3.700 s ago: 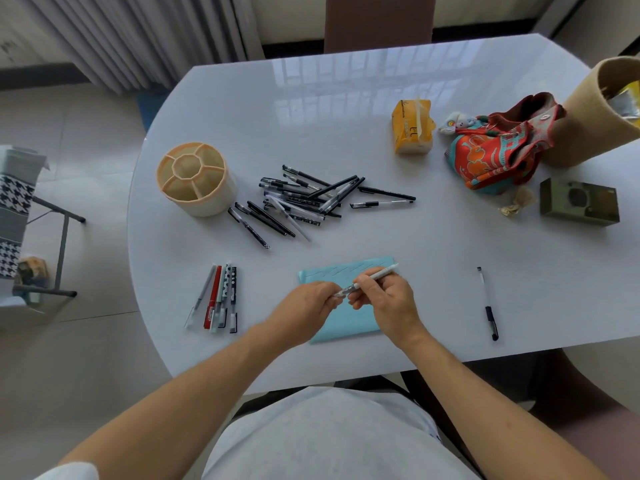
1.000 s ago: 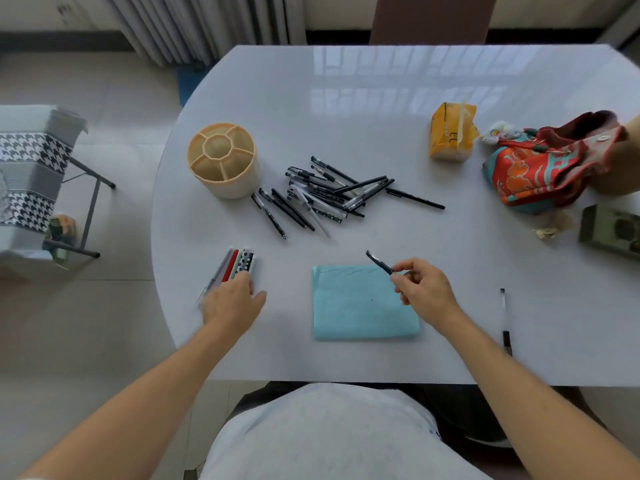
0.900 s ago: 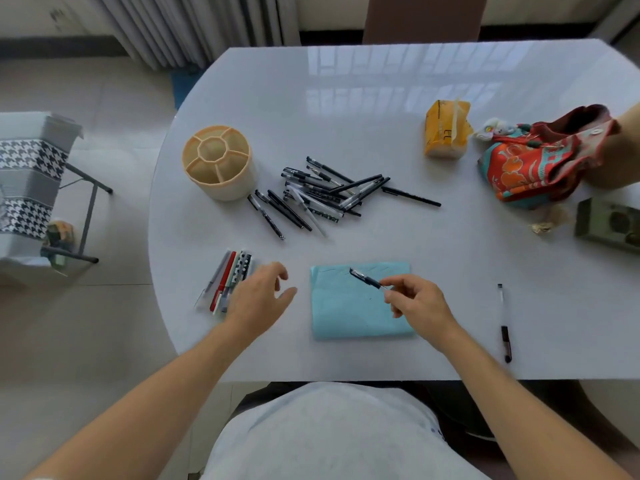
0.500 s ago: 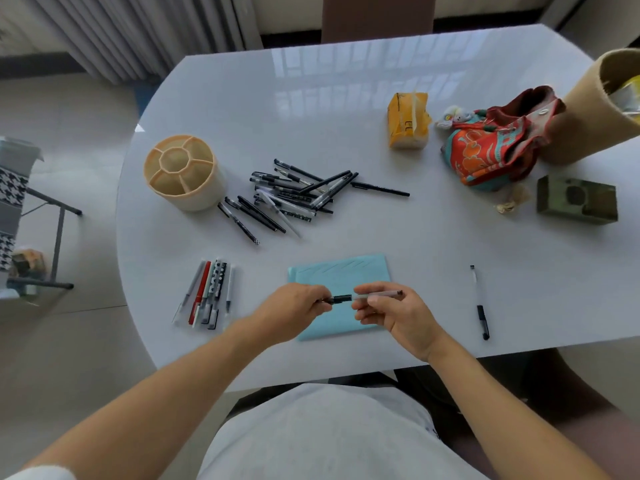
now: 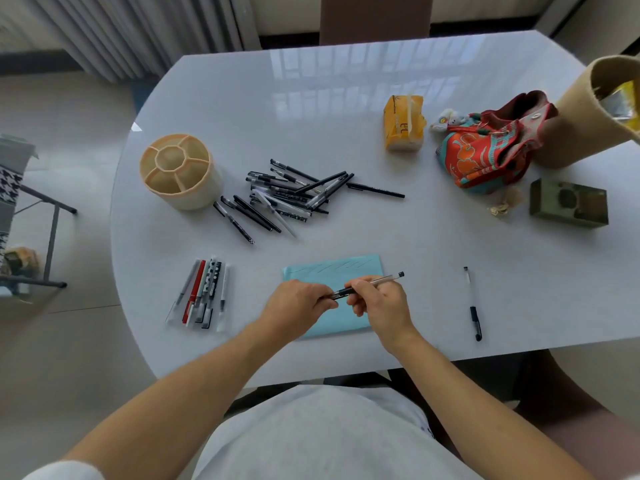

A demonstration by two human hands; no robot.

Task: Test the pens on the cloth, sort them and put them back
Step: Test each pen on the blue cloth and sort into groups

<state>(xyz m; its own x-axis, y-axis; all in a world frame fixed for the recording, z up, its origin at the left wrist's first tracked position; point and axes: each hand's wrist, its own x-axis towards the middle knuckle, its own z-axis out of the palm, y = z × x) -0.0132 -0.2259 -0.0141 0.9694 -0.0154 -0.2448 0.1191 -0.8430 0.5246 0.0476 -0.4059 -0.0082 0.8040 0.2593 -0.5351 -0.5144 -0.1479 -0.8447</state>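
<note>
Both hands, left & right, pinching 1 pen over cloth, lower center. Approx 6 pens lying lower left; 1 lone pen right; holder upper left.

I'm at home — beyond my hands a glossy white dining table, a tissue pack, pleated curtains — tiled floor below.
</note>
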